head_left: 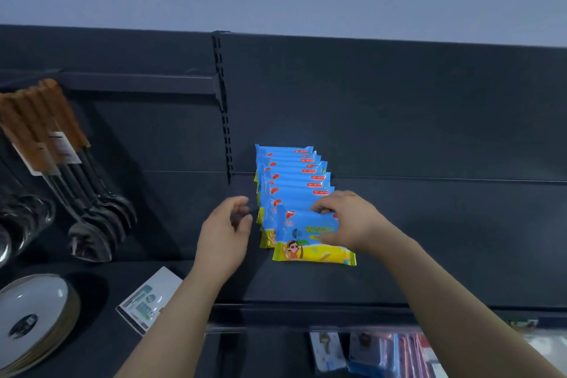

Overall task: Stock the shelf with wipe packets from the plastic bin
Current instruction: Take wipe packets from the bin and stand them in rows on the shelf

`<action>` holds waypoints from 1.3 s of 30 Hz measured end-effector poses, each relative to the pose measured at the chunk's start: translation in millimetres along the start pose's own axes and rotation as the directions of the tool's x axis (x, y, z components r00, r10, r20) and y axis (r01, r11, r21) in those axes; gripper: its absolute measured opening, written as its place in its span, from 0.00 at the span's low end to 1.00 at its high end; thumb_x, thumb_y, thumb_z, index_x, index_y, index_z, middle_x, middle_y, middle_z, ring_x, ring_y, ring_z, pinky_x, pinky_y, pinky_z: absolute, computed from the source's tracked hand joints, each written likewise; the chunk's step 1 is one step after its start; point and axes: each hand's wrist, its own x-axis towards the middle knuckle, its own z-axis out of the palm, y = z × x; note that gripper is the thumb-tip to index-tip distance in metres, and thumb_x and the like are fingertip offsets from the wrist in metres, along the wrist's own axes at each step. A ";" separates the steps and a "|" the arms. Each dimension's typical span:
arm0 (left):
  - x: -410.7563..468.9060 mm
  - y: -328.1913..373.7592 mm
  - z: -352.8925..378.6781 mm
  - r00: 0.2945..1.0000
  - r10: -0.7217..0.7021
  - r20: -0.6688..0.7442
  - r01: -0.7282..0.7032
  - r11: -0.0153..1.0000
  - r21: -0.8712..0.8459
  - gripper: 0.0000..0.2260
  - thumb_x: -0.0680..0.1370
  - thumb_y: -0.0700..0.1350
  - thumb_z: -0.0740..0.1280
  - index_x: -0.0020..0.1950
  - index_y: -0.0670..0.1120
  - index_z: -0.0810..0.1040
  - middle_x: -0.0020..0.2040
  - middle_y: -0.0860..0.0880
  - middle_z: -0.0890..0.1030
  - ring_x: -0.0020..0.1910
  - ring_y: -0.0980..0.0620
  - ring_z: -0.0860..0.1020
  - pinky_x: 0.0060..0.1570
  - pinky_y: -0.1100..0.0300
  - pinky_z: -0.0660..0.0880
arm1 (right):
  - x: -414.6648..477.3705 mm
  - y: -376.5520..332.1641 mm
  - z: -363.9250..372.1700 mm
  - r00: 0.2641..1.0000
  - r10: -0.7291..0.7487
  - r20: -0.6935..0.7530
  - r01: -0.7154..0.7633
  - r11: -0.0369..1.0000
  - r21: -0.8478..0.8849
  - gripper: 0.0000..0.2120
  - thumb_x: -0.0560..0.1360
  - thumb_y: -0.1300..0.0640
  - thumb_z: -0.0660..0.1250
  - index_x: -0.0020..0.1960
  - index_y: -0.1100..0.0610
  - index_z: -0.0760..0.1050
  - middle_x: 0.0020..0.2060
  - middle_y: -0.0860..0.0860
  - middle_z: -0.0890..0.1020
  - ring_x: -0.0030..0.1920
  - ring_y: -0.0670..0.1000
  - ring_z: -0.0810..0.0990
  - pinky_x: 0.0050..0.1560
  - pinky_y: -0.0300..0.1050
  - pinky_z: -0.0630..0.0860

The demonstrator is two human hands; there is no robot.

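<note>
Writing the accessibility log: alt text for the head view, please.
The right hand grips the top edge of the front wipe packet in an overlapping row of blue-and-yellow packets on a dark shelf. The left hand hovers loosely curled just left of the row, holding nothing. Hanging utensils and stacked plates are at far left.

At left we see dark metal ladles with brown card headers hanging above stacked round white plates; a flat white carded pack lies beside them.

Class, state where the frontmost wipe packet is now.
In the head view, the frontmost wipe packet sits mid-frame on the dark shelf, at the near end of the packet row, gripped at its top by the right hand.
</note>
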 end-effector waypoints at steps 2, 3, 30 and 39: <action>-0.6 -1.4 0.7 1.000 -0.001 0.003 0.001 1.000 -0.008 0.13 0.76 0.38 0.66 0.60 0.47 0.76 0.50 0.54 0.80 0.50 0.57 0.78 0.52 0.63 0.72 | -2.1 0.4 7.6 0.999 -0.006 -0.038 0.005 1.000 -0.028 0.27 0.67 0.51 0.72 0.64 0.47 0.69 0.58 0.45 0.71 0.59 0.48 0.67 0.59 0.42 0.68; -0.8 -1.7 1.0 1.000 0.002 0.004 -0.002 1.000 -0.012 0.13 0.77 0.38 0.66 0.60 0.47 0.76 0.50 0.54 0.80 0.50 0.57 0.78 0.52 0.63 0.72 | -3.4 0.8 10.2 0.998 0.000 -0.069 -0.002 0.999 -0.041 0.28 0.66 0.50 0.73 0.64 0.47 0.67 0.58 0.45 0.70 0.58 0.48 0.65 0.58 0.42 0.67; -19.0 30.6 8.7 0.972 0.172 0.162 -0.157 0.983 -0.098 0.11 0.77 0.41 0.67 0.59 0.49 0.76 0.53 0.54 0.79 0.50 0.60 0.77 0.54 0.60 0.74 | -74.1 2.3 29.6 0.889 0.217 -0.403 -0.206 0.976 0.072 0.37 0.66 0.45 0.75 0.70 0.50 0.63 0.70 0.46 0.63 0.70 0.49 0.58 0.69 0.45 0.60; -62.3 82.6 67.1 0.866 0.356 0.350 -0.323 0.934 -0.152 0.11 0.78 0.43 0.65 0.59 0.49 0.76 0.54 0.56 0.78 0.53 0.59 0.75 0.57 0.61 0.72 | -175.1 28.3 29.8 0.765 0.434 -0.475 -0.425 0.895 0.133 0.31 0.73 0.46 0.69 0.72 0.51 0.64 0.71 0.46 0.66 0.72 0.48 0.61 0.72 0.46 0.58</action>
